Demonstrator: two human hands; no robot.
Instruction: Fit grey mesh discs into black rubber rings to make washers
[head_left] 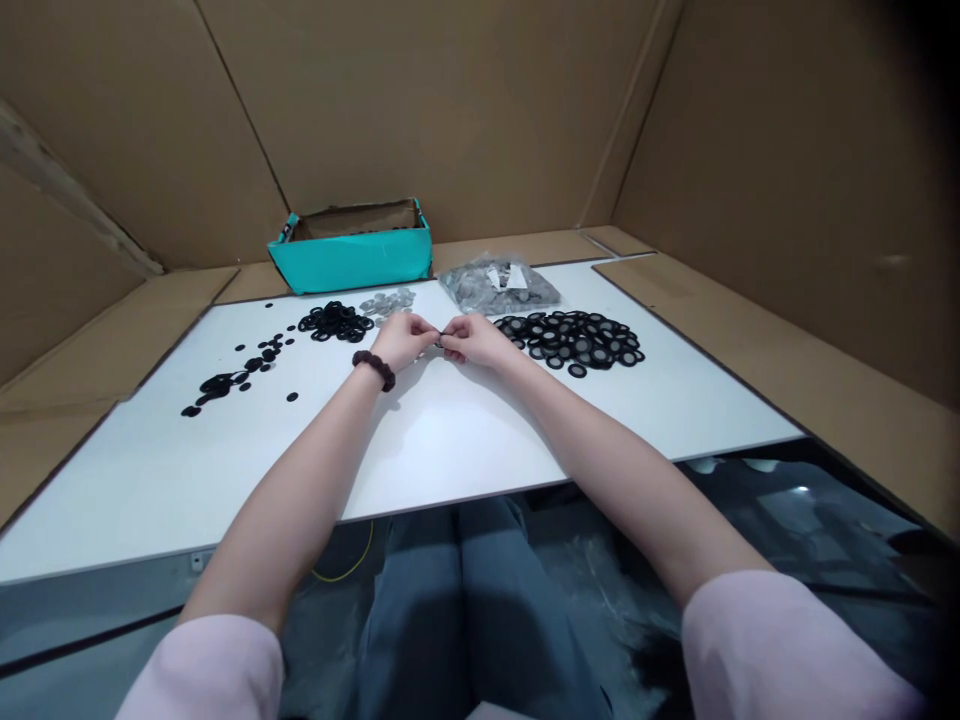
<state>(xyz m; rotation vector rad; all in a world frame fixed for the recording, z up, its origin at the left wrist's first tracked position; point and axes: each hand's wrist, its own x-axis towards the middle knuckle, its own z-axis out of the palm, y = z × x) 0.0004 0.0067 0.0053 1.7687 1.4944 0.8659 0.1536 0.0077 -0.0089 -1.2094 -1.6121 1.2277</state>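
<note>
My left hand (403,342) and my right hand (477,341) meet above the middle of the white table, fingertips pinched together. Between them is a small black ring (440,341), mostly hidden by the fingers; whether a grey disc sits in it I cannot tell. Just beyond my left hand lie loose grey discs (388,302). A heap of black rings (335,322) is to their left. Beside my right hand spreads a pile of black rings with grey centres (581,338).
A teal box (352,263) stands at the back, with a clear plastic bag of grey pieces (499,287) to its right. Small black discs (217,385) are scattered on the left of the white table (450,440). Cardboard walls (450,120) surround the table.
</note>
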